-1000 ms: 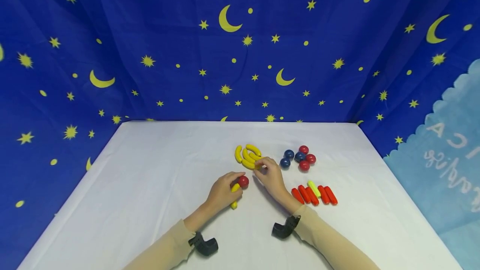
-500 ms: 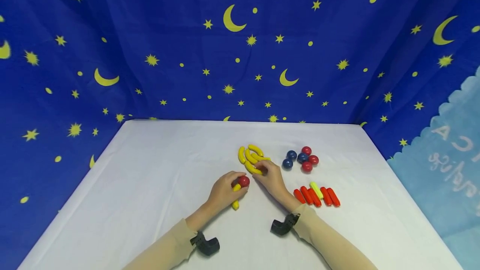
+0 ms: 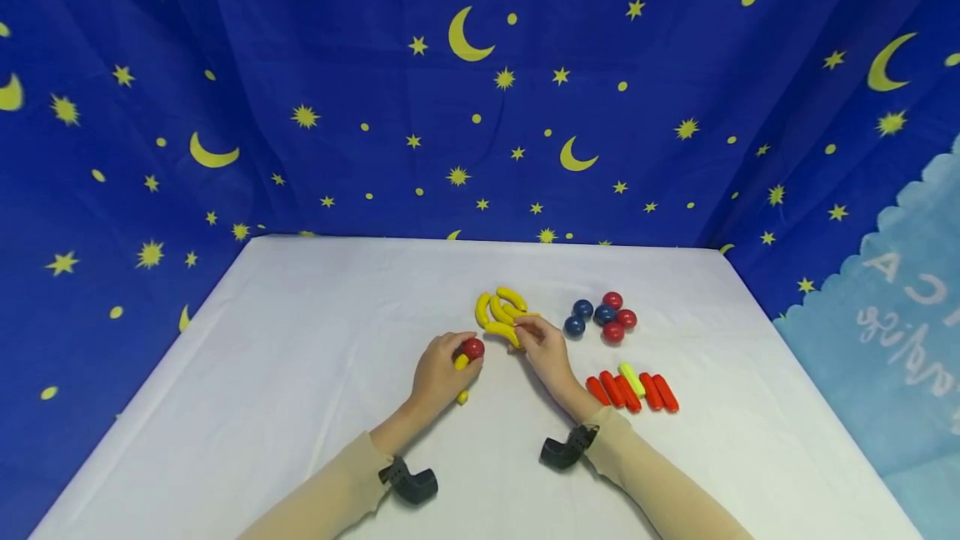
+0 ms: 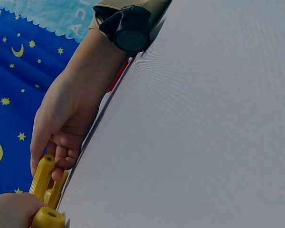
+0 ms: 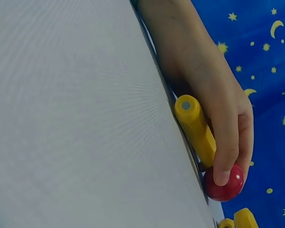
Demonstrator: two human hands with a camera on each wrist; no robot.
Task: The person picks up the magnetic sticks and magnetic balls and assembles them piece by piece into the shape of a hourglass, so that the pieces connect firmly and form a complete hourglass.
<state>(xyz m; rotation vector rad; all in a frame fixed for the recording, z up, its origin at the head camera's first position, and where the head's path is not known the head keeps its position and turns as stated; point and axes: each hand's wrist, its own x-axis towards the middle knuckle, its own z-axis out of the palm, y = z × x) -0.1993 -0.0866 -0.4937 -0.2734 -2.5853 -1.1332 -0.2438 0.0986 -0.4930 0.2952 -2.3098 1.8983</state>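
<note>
My left hand (image 3: 442,373) pinches a shiny red ball (image 3: 473,348) between thumb and fingers. Under the same hand sits a yellow toy banana (image 5: 197,128), partly hidden in the head view; it lies along the palm. My right hand (image 3: 545,354) pinches the near end of another toy banana (image 3: 501,332) at the front of a small group. In the left wrist view, that banana (image 4: 42,178) stands tilted between the right thumb and fingers. Several more toy bananas (image 3: 482,309) lie just behind it on the white table.
Right of the bananas, several red balls (image 3: 626,319) and blue balls (image 3: 574,326) cluster together. Nearer, a row of short red sticks (image 3: 652,392) includes one yellow-green stick (image 3: 632,379). The white-covered table (image 3: 315,315) ends at a blue star-patterned curtain (image 3: 360,90).
My left hand has shifted slightly left and away from me with the red ball and banana. My right hand has moved from the group's right side onto the front banana, which has turned.
</note>
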